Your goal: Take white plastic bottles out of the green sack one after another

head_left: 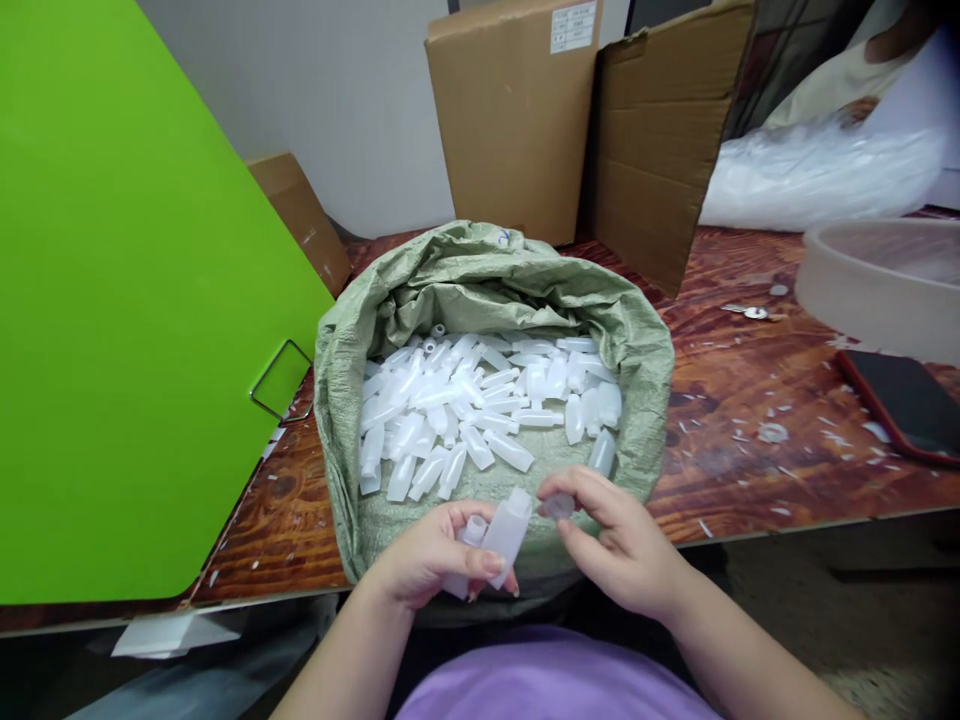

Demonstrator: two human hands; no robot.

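Note:
A green woven sack (360, 360) stands open at the table's near edge, holding several small translucent white plastic bottles (480, 400). My left hand (427, 555) is closed round two of these bottles (506, 535), held just over the sack's near rim. My right hand (619, 545) pinches a small round translucent cap (559, 506) between thumb and fingers, right beside the open neck of one held bottle.
A large bright green board (127, 300) leans at the left with a wire clip (279, 385). Cardboard boxes (525, 110) stand behind the sack. At the right are a pale round basin (877, 280), a red-cased phone (907, 405), a plastic bag (810, 170) and scattered plastic scraps on the wooden table (750, 400).

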